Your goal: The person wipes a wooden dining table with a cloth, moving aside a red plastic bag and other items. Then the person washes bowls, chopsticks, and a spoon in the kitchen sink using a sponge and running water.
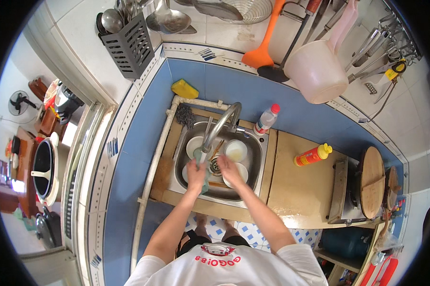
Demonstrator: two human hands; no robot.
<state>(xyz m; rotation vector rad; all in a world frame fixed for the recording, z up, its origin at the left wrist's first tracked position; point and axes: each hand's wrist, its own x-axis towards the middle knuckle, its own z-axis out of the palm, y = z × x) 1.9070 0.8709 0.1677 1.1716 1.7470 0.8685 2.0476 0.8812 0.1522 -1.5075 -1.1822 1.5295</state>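
A stainless steel sink point(254, 171) lies before me with several white bowls in it. My left hand point(196, 175) is under the curved metal faucet point(220, 125), gripping a pale green cloth point(204, 186) that hangs below the fingers. To its right, my right hand point(229, 168) is blurred, fingers stretched out, with nothing visible in it. It hovers by a white bowl point(240, 174) at the lower right. Another white bowl point(236, 151) behind it holds yellowish liquid. One more white bowl point(193, 146) sits at the upper left. Between the hands shows the drain point(215, 166); chopsticks point(218, 146) lie near it.
A plastic bottle with a red cap point(266, 119) stands behind the sink's right corner. Right of it are a yellow-capped detergent bottle point(312, 155) and a stove with a wooden lid point(373, 182). A steel wool scrubber point(185, 116) and yellow sponge point(184, 89) sit back left. Utensils hang above.
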